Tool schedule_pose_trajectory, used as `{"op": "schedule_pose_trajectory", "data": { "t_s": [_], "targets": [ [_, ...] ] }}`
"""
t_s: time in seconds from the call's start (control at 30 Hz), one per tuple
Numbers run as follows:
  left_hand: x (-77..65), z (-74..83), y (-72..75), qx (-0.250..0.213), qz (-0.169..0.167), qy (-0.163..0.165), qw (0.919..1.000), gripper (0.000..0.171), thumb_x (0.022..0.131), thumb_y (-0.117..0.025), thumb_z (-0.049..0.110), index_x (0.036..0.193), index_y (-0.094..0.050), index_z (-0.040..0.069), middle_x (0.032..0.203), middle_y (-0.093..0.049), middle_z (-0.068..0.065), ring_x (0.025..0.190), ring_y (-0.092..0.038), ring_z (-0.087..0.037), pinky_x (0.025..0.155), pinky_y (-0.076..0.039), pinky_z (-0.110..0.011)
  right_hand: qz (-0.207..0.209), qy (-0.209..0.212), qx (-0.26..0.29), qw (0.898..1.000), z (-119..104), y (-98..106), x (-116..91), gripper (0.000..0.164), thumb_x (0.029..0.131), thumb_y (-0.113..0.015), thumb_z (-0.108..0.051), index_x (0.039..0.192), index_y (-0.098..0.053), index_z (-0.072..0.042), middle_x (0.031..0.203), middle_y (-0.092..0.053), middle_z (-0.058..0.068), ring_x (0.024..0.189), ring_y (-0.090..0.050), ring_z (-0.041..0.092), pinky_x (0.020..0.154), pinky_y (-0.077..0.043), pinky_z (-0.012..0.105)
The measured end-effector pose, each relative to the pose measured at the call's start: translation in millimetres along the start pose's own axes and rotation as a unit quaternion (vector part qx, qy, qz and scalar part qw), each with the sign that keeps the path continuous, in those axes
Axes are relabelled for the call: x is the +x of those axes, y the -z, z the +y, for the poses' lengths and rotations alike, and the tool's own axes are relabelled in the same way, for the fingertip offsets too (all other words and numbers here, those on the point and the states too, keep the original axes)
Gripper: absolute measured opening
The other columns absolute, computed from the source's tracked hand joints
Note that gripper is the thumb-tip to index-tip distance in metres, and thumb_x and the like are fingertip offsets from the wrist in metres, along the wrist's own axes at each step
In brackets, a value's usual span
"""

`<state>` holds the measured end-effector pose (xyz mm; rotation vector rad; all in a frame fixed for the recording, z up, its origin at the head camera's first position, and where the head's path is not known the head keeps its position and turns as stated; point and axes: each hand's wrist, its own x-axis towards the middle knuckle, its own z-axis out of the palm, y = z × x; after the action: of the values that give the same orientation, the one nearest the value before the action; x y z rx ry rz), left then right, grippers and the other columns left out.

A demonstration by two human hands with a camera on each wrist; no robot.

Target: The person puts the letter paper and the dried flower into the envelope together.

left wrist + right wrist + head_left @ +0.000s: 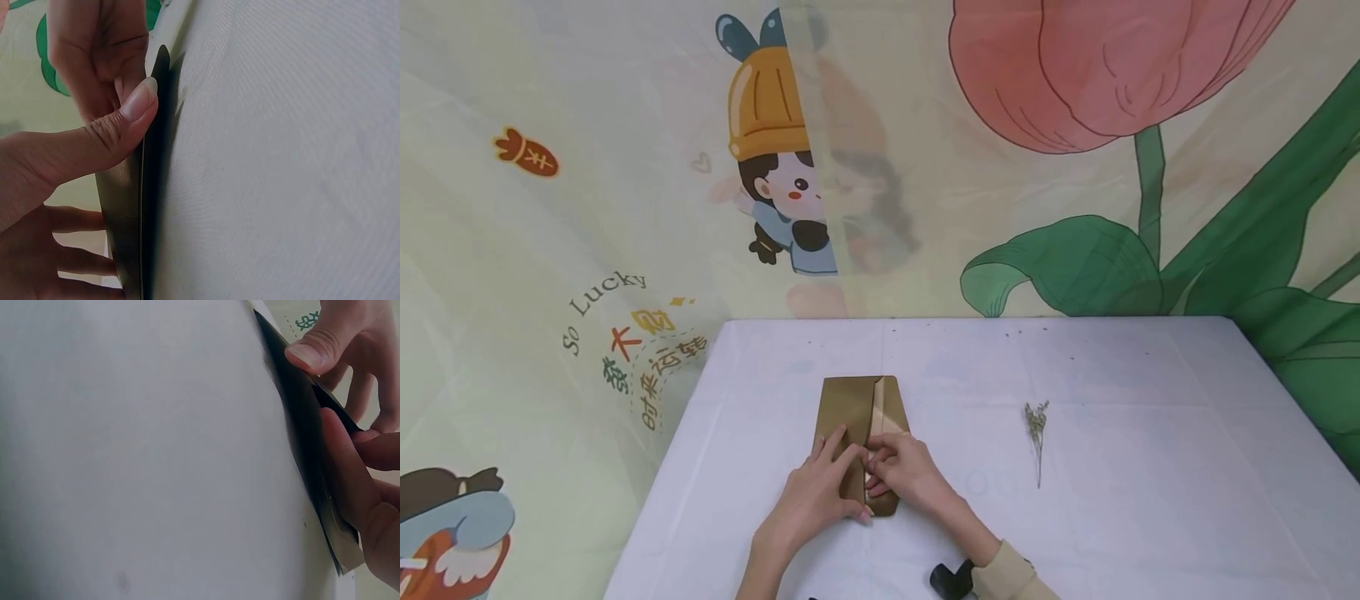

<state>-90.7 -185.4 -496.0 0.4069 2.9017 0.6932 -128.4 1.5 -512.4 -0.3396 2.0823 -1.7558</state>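
Observation:
A brown-gold paper envelope [846, 400] lies on the white-covered table, its flap side [891, 408] toward the right. My left hand [820, 483] rests on its left half, fingers spread and thumb [140, 103] pressing near the lower edge. From the right, my right hand [910, 471] pinches the envelope's opening edge between thumb and curled fingers. The right wrist view shows the right thumb [344, 462] in the gap of the dark opening [331, 403]. What lies inside the envelope is hidden.
A small sprig of dried flowers [1036, 425] lies on the table [1150, 467] to the right. A black object [951, 581] sits by the right sleeve [1011, 575]. Behind the table hangs a printed cloth [895, 83]. Small dark specks dot the table's far side.

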Motion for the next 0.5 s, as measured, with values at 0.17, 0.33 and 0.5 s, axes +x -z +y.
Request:
{"op": "schedule_pose_trajectory", "data": {
  "t_s": [0.17,0.33,0.5],
  "targets": [
    [1.3,-1.4,-1.6,0.002,0.002,-0.002,1.0000,0.072,0.063,-0.090,0.051,0.125,-0.059,0.030,0.162,-0.037,-0.024,0.139,-0.033,-0.067,0.080,-0.050,-0.075,0.007,0.005,-0.019,1.000,-2,10,-5,0.034,0.091,-0.061,0.009,0.125,-0.061,0.012,0.088,-0.073,0.020,0.069,-0.073,0.026,0.062,-0.062,0.036],
    [2.4,-2.2,-2.4,-0.001,0.001,-0.006,1.0000,0.070,0.064,-0.091,0.050,0.123,-0.058,0.030,0.161,-0.037,-0.024,0.139,-0.033,-0.068,0.079,-0.051,-0.074,0.030,0.023,-0.059,0.998,-8,22,-13,0.028,0.090,-0.063,0.007,0.118,-0.066,0.009,0.089,-0.073,0.018,0.072,-0.071,0.026,0.062,-0.061,0.032],
    [3.2,-1.6,-2.6,-0.003,0.001,-0.005,1.0000,0.068,0.064,-0.091,0.049,0.120,-0.058,0.031,0.161,-0.037,-0.025,0.139,-0.034,-0.068,0.079,-0.050,-0.075,0.066,0.044,-0.133,0.988,-16,32,-20,0.026,0.087,-0.065,0.002,0.112,-0.071,0.002,0.091,-0.076,0.007,0.077,-0.069,0.017,0.065,-0.054,0.024]
  ]
}}
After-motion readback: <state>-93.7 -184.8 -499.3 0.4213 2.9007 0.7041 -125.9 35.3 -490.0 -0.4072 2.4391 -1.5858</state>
